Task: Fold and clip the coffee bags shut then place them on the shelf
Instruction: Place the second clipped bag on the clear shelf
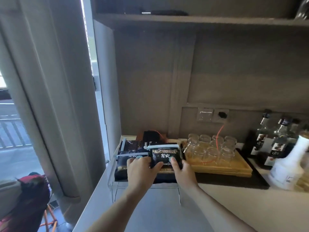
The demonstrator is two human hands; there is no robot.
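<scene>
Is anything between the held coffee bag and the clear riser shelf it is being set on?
Nothing visible blocks it. Both hands hold the clipped coffee bag on the clear shelf, beside another clipped bag on its left. The glasses tray sits to the right.

You're standing at a drinks corner in a home or guest room: a pale tabletop [217,206] holds a wooden tray [234,169] of upturned glasses [210,148], bottles [274,141] line the wall, and a curtain [55,97] hangs beside a window.
</scene>
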